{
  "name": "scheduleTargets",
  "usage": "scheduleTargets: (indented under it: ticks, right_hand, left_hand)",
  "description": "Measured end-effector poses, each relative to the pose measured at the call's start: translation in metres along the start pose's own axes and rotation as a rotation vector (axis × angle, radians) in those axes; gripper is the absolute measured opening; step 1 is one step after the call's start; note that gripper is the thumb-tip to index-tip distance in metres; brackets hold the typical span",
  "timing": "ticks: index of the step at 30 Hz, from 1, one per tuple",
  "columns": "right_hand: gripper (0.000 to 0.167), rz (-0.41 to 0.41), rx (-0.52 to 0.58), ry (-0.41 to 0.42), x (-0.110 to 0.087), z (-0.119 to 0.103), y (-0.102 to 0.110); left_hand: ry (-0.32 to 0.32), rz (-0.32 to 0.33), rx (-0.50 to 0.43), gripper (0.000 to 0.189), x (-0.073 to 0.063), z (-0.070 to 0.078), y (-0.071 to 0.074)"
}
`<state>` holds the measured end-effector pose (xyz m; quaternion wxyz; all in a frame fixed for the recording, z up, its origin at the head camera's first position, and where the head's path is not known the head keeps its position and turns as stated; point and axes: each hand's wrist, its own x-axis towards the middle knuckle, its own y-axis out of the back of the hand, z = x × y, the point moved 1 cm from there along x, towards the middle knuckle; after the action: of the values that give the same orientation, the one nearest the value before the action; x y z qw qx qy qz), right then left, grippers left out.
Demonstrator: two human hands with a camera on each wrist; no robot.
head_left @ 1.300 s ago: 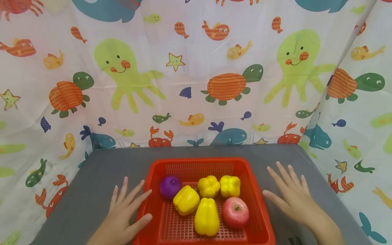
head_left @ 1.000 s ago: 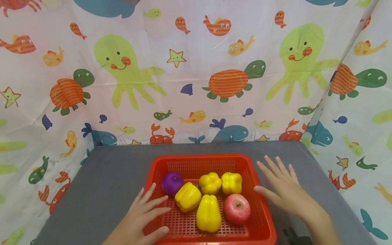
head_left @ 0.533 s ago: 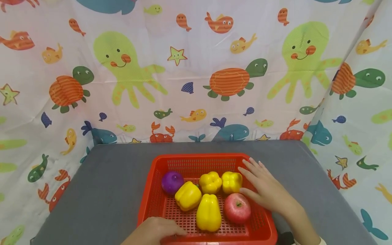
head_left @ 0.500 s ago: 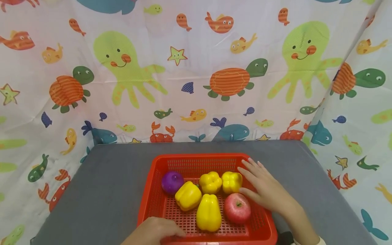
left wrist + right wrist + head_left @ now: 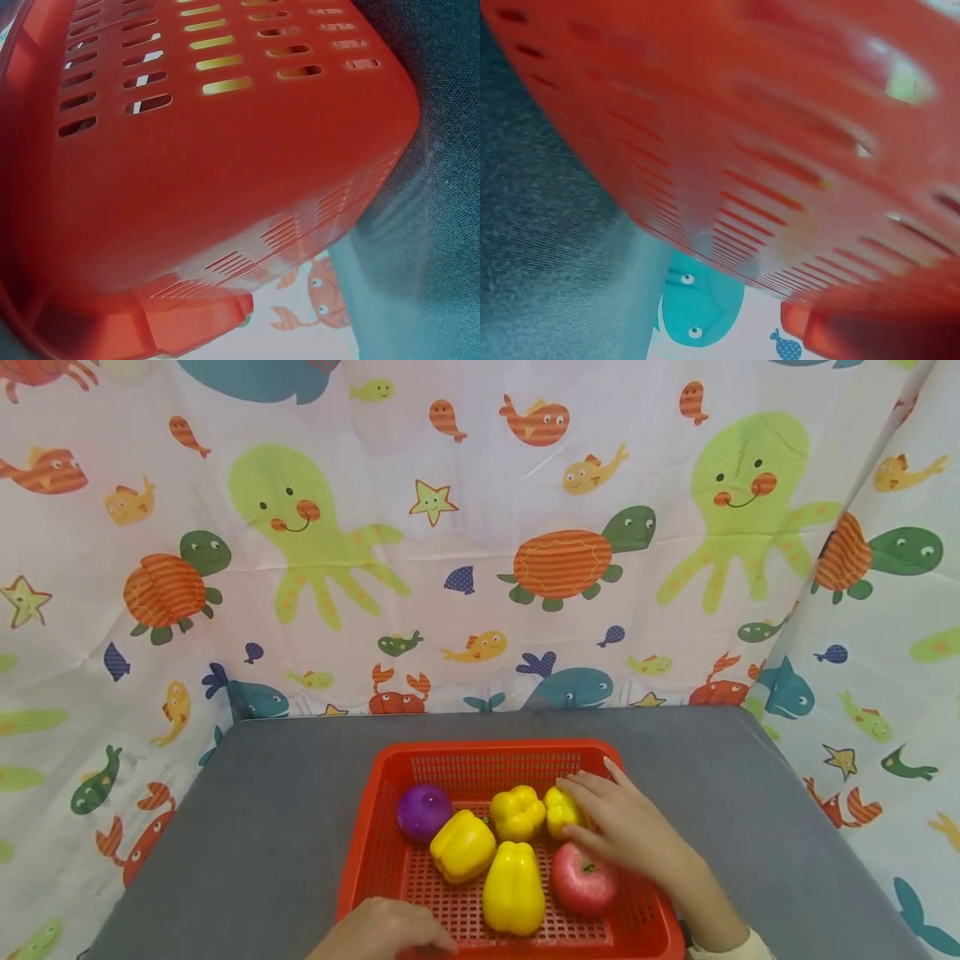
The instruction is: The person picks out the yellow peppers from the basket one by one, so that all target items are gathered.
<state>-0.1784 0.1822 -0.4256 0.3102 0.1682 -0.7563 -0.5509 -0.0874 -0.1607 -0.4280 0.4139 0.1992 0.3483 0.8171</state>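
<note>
A red plastic basket (image 5: pixel 362 852) holds several yellow bell peppers, a purple round onion-like vegetable (image 5: pixel 424 812) and a red apple (image 5: pixel 585 878). My right hand (image 5: pixel 630 822) reaches in over the right rim. Its fingers lie at the far side of the back-right yellow bell pepper (image 5: pixel 562 812) and its thumb at the near side, covering part of it. At the front-left corner, my left hand (image 5: pixel 386 931) holds the basket rim, most fingers hidden. Both wrist views show the basket's slotted outer wall (image 5: pixel 247 142), with neither hand in sight.
More yellow bell peppers lie in the basket: one at the back middle (image 5: pixel 517 812), one at the left (image 5: pixel 463 846), one upright in front (image 5: pixel 513 889). The basket stands on a grey table (image 5: pixel 255 827), before a sea-animal printed curtain (image 5: pixel 465 468).
The left hand has moved from beside the basket to its front-left rim. The right hand has come leftward over the right rim to the back-right pepper.
</note>
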Motion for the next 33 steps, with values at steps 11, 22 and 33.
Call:
scheduleTargets:
  ticks: [11,22,33]
  right_hand:
    - [0.055,0.087,-0.106,0.019,-0.001,0.001,-0.004]
    - [0.051,0.123,0.07,-0.023,-0.002,-0.006,0.0]
    - [0.037,-0.08,0.354,-0.058,-0.005,-0.011,0.003]
  left_hand:
    - [0.018,-0.022,-0.005,0.033,0.002,-0.002,0.0]
    - [0.027,-0.002,-0.028,0.027,0.001,-0.002,-0.002]
    - [0.036,-0.015,-0.014,0.03,0.0,-0.003,-0.001]
